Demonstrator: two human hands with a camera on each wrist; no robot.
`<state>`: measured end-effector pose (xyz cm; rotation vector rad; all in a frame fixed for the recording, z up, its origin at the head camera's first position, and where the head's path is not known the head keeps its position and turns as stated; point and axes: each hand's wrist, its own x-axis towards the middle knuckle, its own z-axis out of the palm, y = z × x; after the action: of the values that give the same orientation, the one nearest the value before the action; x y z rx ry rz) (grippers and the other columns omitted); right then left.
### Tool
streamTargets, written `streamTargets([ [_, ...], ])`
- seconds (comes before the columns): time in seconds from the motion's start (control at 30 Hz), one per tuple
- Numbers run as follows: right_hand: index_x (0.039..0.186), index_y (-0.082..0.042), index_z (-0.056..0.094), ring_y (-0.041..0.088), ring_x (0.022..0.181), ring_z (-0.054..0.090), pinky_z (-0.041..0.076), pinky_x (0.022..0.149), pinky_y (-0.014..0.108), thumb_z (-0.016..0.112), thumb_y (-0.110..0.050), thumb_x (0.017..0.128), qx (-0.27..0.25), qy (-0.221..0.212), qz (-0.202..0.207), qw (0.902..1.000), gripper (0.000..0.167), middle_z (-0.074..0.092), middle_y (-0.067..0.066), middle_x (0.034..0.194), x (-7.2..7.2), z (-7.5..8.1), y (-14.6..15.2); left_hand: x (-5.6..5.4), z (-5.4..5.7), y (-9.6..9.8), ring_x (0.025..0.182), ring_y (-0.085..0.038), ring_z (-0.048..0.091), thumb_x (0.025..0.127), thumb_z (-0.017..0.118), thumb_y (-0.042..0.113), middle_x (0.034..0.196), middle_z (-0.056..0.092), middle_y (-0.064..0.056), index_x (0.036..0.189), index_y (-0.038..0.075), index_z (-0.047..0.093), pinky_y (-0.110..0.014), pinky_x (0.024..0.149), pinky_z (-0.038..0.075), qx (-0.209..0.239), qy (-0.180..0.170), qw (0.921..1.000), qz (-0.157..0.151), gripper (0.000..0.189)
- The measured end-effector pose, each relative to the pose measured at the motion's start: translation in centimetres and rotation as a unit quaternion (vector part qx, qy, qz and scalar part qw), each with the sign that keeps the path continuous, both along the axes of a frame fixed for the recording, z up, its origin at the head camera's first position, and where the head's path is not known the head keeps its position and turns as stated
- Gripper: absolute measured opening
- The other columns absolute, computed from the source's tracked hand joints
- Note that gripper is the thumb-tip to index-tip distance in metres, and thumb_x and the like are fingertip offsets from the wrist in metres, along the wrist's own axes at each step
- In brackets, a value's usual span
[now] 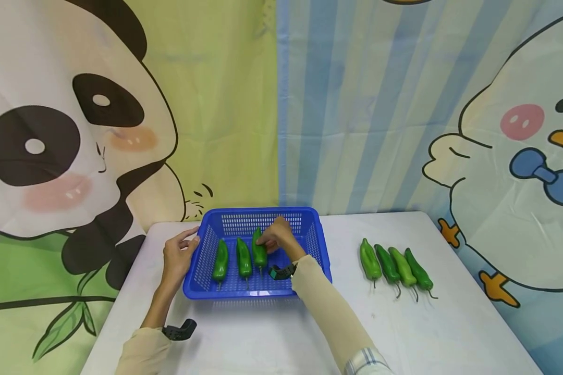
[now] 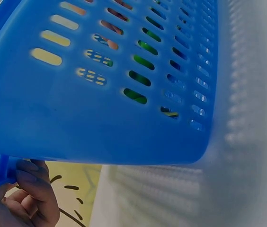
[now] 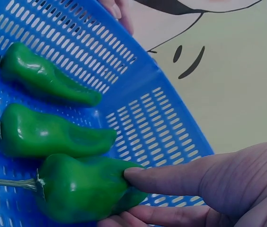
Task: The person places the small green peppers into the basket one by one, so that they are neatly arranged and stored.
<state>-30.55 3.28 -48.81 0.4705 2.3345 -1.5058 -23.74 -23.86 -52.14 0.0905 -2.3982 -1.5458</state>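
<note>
A blue plastic basket [image 1: 258,293] with slotted walls stands on the table and holds three green peppers. My right hand [image 1: 278,235] reaches into it and pinches the rightmost of these, a green pepper [image 3: 84,189], near its tip between thumb and fingers. Beside it in the basket lie a middle pepper [image 1: 244,259] and a left pepper [image 1: 220,261], roughly parallel, stems toward me. At the basket's left side my left hand [image 1: 178,256] grips the rim; in the left wrist view its curled fingers [image 2: 36,184] show below the rim.
Several more green peppers [image 1: 405,268] lie side by side on the white table [image 1: 356,323], right of the basket. A cartoon-printed curtain [image 1: 234,114] hangs behind the table. Each wrist wears a black camera band, such as the left band [image 1: 180,329].
</note>
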Motion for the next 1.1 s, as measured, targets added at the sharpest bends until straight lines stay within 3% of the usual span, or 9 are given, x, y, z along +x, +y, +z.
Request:
streamTargets([
  [0.17, 0.131, 0.015, 0.055, 0.045, 0.096, 0.082, 0.068, 0.084, 0.047, 0.092, 0.007, 0.080, 0.011, -0.008, 0.008, 0.9999, 0.063, 0.079, 0.033, 0.102, 0.3, -0.6, -0.3, 0.3, -0.2, -0.1, 0.058, 0.004, 0.067, 0.109, 0.067, 0.013, 0.095, 0.080, -0.029, 0.144, 0.004, 0.070, -0.018, 0.054, 0.055, -0.001, -0.009, 1.0000, 0.003, 0.036],
  [0.47, 0.113, 0.020, 0.063, 0.049, 0.100, 0.080, 0.067, 0.088, 0.049, 0.090, 0.010, 0.081, 0.002, -0.010, 0.004, 0.9999, 0.043, 0.079, 0.035, 0.103, 0.6, -0.8, -0.8, 0.4, -0.2, -0.1, 0.059, 0.001, 0.066, 0.109, 0.068, 0.014, 0.092, 0.080, -0.025, 0.143, 0.005, 0.071, -0.018, 0.054, 0.054, -0.003, -0.008, 0.9999, 0.006, 0.036],
  [0.97, 0.108, 0.019, 0.065, 0.047, 0.108, 0.079, 0.067, 0.093, 0.045, 0.088, 0.006, 0.086, -0.025, -0.029, 0.054, 0.9978, 0.034, 0.077, 0.036, 0.114, 0.5, -0.6, -0.9, 0.0, 0.0, -0.1, 0.061, -0.001, 0.066, 0.108, 0.068, 0.015, 0.093, 0.081, -0.025, 0.143, 0.006, 0.072, -0.019, 0.056, 0.054, -0.002, -0.004, 1.0000, 0.008, 0.036],
  [1.1, 0.116, 0.017, 0.064, 0.044, 0.110, 0.079, 0.066, 0.095, 0.044, 0.086, 0.005, 0.088, 0.004, -0.035, 0.048, 0.9982, 0.038, 0.078, 0.033, 0.117, 1.0, 0.2, -1.6, 0.0, 0.1, 0.0, 0.061, -0.001, 0.066, 0.108, 0.068, 0.015, 0.091, 0.080, -0.024, 0.143, 0.006, 0.072, -0.019, 0.056, 0.054, 0.000, -0.003, 1.0000, 0.008, 0.036],
])
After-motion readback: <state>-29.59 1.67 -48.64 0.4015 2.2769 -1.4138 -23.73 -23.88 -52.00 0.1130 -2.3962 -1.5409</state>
